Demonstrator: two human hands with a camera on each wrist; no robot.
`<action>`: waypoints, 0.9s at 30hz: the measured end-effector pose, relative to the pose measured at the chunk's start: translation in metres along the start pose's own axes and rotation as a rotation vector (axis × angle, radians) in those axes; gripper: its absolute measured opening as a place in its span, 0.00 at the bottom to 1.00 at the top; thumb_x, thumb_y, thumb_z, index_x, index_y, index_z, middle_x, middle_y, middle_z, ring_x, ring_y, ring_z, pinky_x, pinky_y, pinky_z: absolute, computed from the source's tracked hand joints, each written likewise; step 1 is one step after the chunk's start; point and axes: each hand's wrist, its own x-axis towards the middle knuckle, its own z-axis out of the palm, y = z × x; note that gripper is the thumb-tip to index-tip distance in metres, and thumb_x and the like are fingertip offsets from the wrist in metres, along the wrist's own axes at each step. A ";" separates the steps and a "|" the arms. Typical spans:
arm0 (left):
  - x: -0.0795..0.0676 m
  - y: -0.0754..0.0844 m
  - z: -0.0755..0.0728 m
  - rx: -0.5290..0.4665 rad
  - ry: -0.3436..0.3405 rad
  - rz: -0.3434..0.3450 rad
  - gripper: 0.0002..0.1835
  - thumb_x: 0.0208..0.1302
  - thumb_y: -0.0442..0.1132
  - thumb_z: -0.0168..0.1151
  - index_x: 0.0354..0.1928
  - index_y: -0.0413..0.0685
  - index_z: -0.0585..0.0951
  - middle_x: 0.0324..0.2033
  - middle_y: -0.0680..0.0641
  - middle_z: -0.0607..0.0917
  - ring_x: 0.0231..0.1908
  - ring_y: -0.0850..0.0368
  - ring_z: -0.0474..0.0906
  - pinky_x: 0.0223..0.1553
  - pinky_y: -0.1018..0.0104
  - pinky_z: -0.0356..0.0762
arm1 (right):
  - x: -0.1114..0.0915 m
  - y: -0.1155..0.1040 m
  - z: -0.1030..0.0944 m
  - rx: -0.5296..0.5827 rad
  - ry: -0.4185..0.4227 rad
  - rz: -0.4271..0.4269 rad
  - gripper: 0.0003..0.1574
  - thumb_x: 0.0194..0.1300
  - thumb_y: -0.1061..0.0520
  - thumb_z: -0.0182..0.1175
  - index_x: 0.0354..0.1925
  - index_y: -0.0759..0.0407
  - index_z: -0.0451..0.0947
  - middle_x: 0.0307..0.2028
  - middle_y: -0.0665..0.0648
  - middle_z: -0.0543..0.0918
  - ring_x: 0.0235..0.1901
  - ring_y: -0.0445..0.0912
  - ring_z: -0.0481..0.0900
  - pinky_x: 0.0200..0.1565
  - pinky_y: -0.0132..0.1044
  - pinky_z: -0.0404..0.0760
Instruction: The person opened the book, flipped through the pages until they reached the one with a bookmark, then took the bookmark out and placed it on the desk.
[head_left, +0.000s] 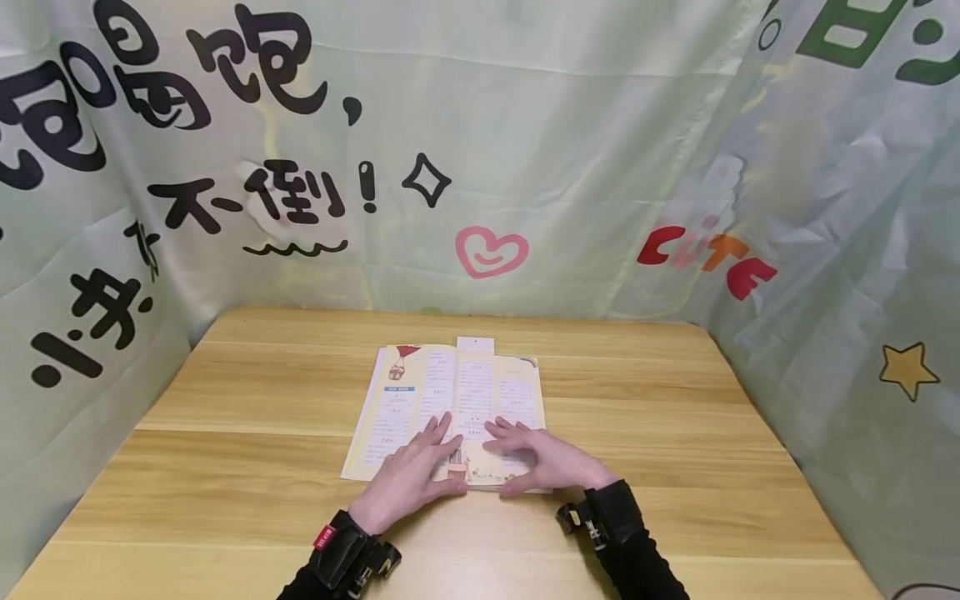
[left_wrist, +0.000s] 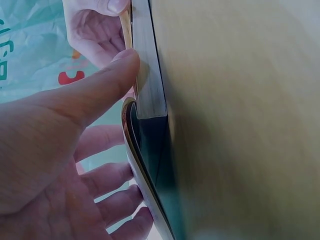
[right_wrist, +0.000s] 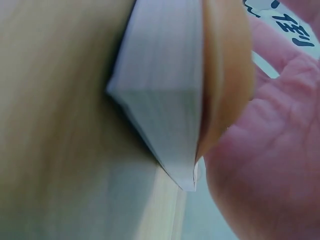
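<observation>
An open book (head_left: pixel 517 392) lies on the table with printed columns and small coloured drawings on its pages. A white card (head_left: pixel 476 344) sticks out past its top edge near the fold. My left hand (head_left: pixel 408 479) rests on the left page beside the fold, fingers spread, thumb at the bottom edge. Over the lower right page lies my right hand (head_left: pixel 555 458), its fingers loosely extended and its thumb by the bottom edge. In the left wrist view, the left thumb touches the end of the thick page block (left_wrist: pixel 152 95). The right wrist view shows the stacked pages (right_wrist: pixel 160 100) beside the right palm (right_wrist: pixel 275 145).
The light wooden table (head_left: pixel 675 400) extends on all sides of the book. Behind it and at both sides hangs a pale green printed cloth (head_left: pixel 585 167) with dark lettering, a pink heart and a star. Black wrist cameras (head_left: pixel 348 558) sit on both wrists.
</observation>
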 end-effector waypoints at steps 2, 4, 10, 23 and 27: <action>0.000 0.000 0.000 0.001 -0.001 -0.003 0.39 0.60 0.58 0.69 0.67 0.42 0.76 0.77 0.36 0.60 0.76 0.35 0.58 0.62 0.28 0.72 | 0.000 -0.001 -0.001 -0.003 -0.003 0.002 0.41 0.58 0.51 0.73 0.67 0.60 0.74 0.77 0.58 0.60 0.80 0.60 0.48 0.78 0.64 0.44; 0.000 -0.001 0.000 0.000 -0.002 -0.004 0.39 0.60 0.58 0.69 0.67 0.43 0.76 0.77 0.36 0.60 0.76 0.35 0.58 0.62 0.27 0.71 | 0.000 -0.002 -0.001 -0.008 -0.004 0.005 0.41 0.58 0.50 0.73 0.67 0.60 0.74 0.77 0.58 0.61 0.80 0.59 0.48 0.78 0.63 0.44; 0.001 -0.001 0.000 -0.004 -0.005 -0.006 0.38 0.61 0.59 0.67 0.68 0.43 0.75 0.77 0.37 0.59 0.76 0.36 0.57 0.63 0.27 0.71 | -0.001 -0.004 -0.002 -0.008 0.000 0.017 0.37 0.60 0.49 0.71 0.65 0.59 0.76 0.76 0.58 0.64 0.79 0.60 0.51 0.78 0.64 0.46; 0.000 -0.001 0.001 -0.013 0.004 0.006 0.38 0.61 0.59 0.67 0.68 0.43 0.75 0.77 0.36 0.58 0.76 0.35 0.56 0.64 0.27 0.70 | -0.004 -0.011 -0.005 0.042 0.016 0.038 0.17 0.63 0.56 0.69 0.50 0.57 0.86 0.62 0.59 0.81 0.73 0.61 0.66 0.77 0.66 0.51; 0.000 -0.001 0.001 -0.016 0.005 0.008 0.38 0.61 0.59 0.67 0.68 0.43 0.75 0.77 0.36 0.58 0.76 0.35 0.56 0.64 0.27 0.69 | -0.005 -0.010 -0.007 0.042 0.024 0.022 0.16 0.65 0.58 0.67 0.51 0.57 0.86 0.61 0.59 0.82 0.71 0.62 0.68 0.76 0.66 0.54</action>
